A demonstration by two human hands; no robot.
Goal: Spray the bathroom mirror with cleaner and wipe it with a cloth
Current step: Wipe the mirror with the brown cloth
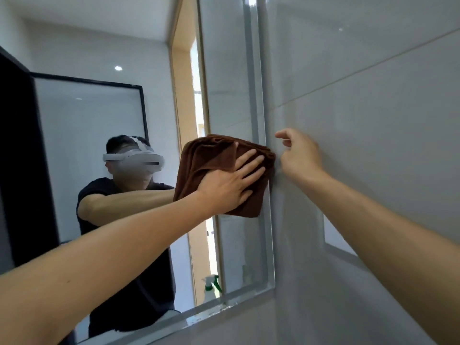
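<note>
The bathroom mirror (99, 125) fills the left half of the head view, its right edge running down the middle. My left hand (231, 181) lies flat with spread fingers on a folded brown cloth (206, 155) and presses it against the glass near the mirror's right edge. My right hand (298, 150) reaches to the grey wall tile just right of that edge, fingers loosely curled, holding nothing. The white spray bottle with a green trigger (211, 287) appears only as a reflection low in the mirror.
Grey wall tiles (373, 120) cover the right half of the view. The mirror reflects a person wearing a headset, a black-framed glass panel and a wooden door frame. A bevelled strip (199, 317) runs along the mirror's lower edge.
</note>
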